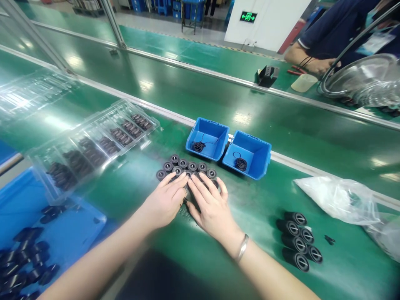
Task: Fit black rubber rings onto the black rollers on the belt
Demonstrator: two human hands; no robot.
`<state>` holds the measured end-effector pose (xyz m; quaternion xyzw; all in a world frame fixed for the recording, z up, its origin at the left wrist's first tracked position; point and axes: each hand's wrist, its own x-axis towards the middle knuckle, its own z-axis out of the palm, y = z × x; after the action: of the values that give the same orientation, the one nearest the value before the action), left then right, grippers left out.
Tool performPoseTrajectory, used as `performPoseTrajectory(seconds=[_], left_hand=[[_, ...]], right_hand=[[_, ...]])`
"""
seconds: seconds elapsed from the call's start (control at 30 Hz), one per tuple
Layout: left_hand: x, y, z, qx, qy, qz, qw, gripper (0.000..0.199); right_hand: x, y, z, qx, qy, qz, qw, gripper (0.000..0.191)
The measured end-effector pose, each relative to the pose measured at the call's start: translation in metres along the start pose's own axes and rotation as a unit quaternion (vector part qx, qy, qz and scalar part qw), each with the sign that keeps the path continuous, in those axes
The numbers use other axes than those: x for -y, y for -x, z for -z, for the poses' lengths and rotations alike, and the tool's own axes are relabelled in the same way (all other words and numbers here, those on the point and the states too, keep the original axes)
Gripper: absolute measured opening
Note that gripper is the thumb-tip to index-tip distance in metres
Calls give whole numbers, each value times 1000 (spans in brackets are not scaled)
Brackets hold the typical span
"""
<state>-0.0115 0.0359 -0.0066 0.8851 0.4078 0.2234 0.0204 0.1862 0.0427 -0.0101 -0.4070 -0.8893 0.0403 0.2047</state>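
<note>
A cluster of short black cylindrical parts (192,166) stands on the green tabletop, each with a round top and a light slot in the middle. My left hand (167,200) rests on the near side of the cluster, fingers stretched out and touching the parts. Beside it, my right hand (214,208) lies over the right part of the cluster with its fingers spread. The fingertips of both hands nearly meet and hide some of the parts. Neither hand visibly grips anything.
Two blue bins (208,157) hold thin black rings. A clear compartment tray (103,160) of black parts sits left, above a blue crate (93,216). Stacked black cylinders (296,241) and a plastic bag (337,200) are right. Across the bench, a person (331,37) works.
</note>
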Motion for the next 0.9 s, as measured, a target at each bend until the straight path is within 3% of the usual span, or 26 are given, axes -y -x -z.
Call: performPoseTrajectory(seconds=[0.23, 0.43, 0.53, 0.63, 0.73, 0.9], left_hand=[[-3, -1, 0, 26, -7, 3, 1000, 25], [-6, 2, 5, -25, -9, 16, 1000, 23], [-4, 17, 15, -86, -1, 90, 992, 22], [2, 39, 21, -163, -2, 206, 965, 18], [7, 56, 19, -161, 14, 289, 944, 18], [3, 59, 8, -134, 33, 271, 953, 23]], right_hand=[[0, -3, 3, 8, -16, 15, 1000, 50], [1, 1, 2, -15, -4, 18, 1000, 52], [3, 5, 5, -41, 5, 25, 999, 53], [2, 9, 8, -56, 10, 10, 998, 52], [0, 12, 10, -63, 10, -9, 998, 50], [1, 14, 10, -64, 14, 7, 998, 48]])
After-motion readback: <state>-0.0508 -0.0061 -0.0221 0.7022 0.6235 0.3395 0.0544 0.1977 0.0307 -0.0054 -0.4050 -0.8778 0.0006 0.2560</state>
